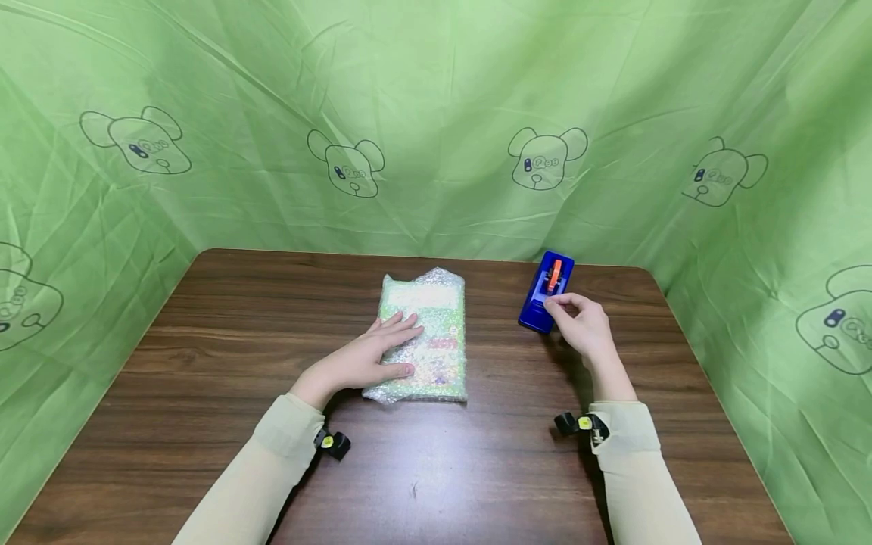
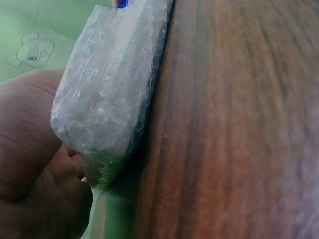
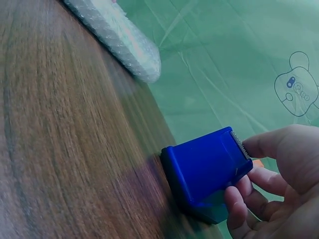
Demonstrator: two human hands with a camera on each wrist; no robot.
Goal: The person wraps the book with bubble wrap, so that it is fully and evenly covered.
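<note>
A flat green printed item wrapped in bubble wrap (image 1: 443, 318) lies on the table in front of me. My left hand (image 1: 364, 359) rests on its left part with straight, spread fingers. In the left wrist view the crinkled end of the bubble wrap (image 2: 102, 99) shows beside that hand (image 2: 30, 129). To the right stands a blue tape dispenser (image 1: 538, 309) with an orange-red roll core (image 1: 555, 274). My right hand (image 1: 582, 322) pinches at the dispenser's front edge, thumb and fingertip by the serrated cutter (image 3: 240, 144); the clear tape itself hardly shows.
The brown wood-grain table (image 1: 436, 469) has rounded far corners. Green curtains (image 1: 436, 91) with mouse-face drawings hang around its back and sides. A small black camera is strapped on each wrist.
</note>
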